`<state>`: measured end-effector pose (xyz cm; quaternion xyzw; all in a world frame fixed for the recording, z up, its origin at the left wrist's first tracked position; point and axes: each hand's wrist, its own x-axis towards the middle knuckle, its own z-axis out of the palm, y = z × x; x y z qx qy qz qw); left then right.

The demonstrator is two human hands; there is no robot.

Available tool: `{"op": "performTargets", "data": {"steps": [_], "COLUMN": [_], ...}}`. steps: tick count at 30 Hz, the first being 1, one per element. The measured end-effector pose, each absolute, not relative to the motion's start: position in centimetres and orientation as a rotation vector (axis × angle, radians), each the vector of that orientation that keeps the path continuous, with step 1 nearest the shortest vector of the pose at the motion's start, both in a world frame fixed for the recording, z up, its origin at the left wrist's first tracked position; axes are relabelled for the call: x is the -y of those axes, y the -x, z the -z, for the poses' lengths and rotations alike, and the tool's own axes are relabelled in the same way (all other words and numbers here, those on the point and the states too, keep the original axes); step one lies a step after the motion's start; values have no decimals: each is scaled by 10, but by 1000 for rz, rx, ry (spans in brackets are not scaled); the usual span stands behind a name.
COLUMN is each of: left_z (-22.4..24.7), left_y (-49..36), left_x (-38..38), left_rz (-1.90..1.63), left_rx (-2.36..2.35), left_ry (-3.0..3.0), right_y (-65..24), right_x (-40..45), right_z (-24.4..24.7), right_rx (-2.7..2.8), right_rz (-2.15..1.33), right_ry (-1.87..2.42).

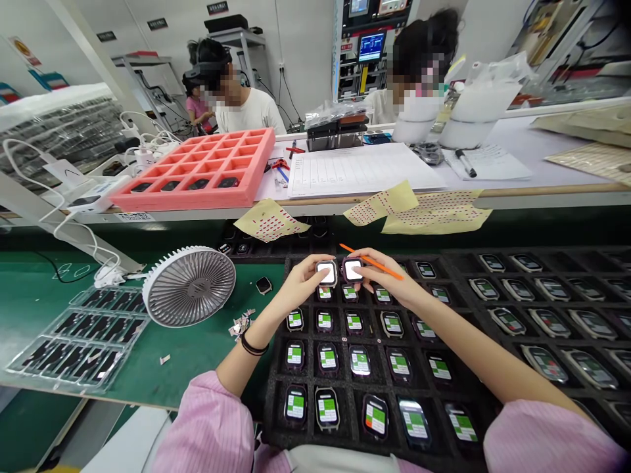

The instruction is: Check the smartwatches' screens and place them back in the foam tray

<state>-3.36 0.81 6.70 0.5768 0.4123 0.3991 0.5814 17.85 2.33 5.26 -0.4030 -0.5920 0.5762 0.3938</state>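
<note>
Pinched between thumb and fingers, a smartwatch with a lit white screen (pixel 326 273) is held up in the left hand (pixel 304 281) of a worker in pink striped sleeves. The right hand (pixel 389 281) grips a second smartwatch (pixel 353 270) just beside it, with an orange pen (pixel 374 263) slanting across the same hand. Both watches are above the far rows of a black foam tray (pixel 311 378), where more watches, many showing green-and-white screens, lie in separate compartments. Further watches fill black foam compartments to the right.

To the left, on the green bench (pixel 197 358), a lone watch (pixel 263 285) lies between the left forearm and a round white fan (pixel 191 287), near a scatter of small paper scraps (pixel 241 324). A clear plastic tray (pixel 79 338) carries black pieces beyond the fan. On the shelf above, a coral foam tray (pixel 185 198) sits left of a printed form (pixel 362 171); yellow dotted sheets (pixel 436 213) hang over the edge. Across the shelf is a person in a white shirt (pixel 251 112).
</note>
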Motion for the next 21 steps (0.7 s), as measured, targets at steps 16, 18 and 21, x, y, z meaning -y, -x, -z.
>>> {"op": "performTargets", "data": {"steps": [16, 18, 21], "left_z": [-67, -66, -62], "left_y": [32, 32, 33], "left_x": [-10, -11, -12], "left_rz": [-882, -878, -858], "left_rx": [-1038, -1031, -994], "left_ry": [-1349, -1354, -1377], "right_y": [-178, -178, -179], "right_x": [-21, -22, -23], "right_z": [-56, -55, -53], "right_rx": [1478, 1479, 1504], "right_rz": [-1409, -1400, -1412], "right_ry": [1065, 1083, 1081]}}
